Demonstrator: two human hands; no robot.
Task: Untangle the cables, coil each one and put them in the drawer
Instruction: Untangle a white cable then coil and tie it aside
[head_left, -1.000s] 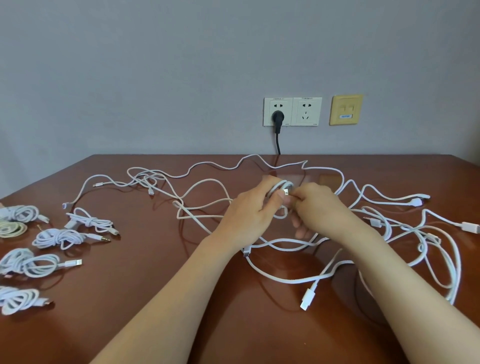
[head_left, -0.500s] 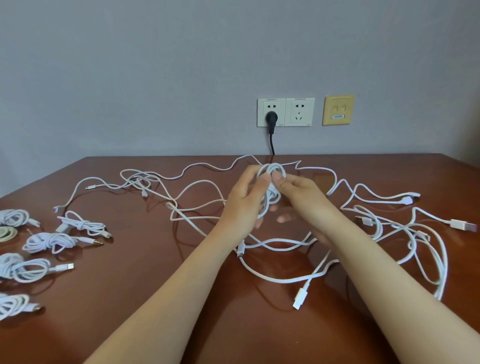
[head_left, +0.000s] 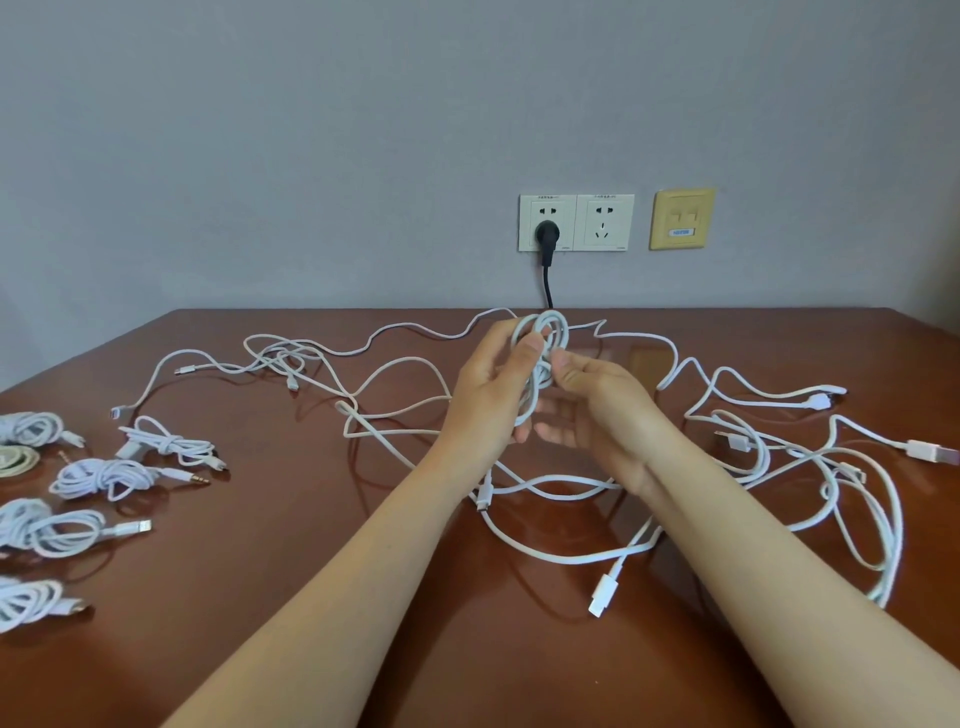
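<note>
A brown table (head_left: 260, 649) stands against a grey wall (head_left: 311, 130). On the wall, a white double socket (head_left: 602, 222) holds a black plug (head_left: 545, 235), with a yellow plate (head_left: 681, 219) beside it.

No text here is legible. The white wall socket (head_left: 548, 222) with the black plug (head_left: 544, 232) in it has a line of tiny grey print along its top edge, too small to read. The 2nd white socket (head_left: 605, 222), touching its right side, carries the same sort of print, equally unreadable. Further right of the plugged socket, a yellow wall plate (head_left: 681, 205) bears a small blue label (head_left: 680, 232) with pale characters, blurred.
</note>
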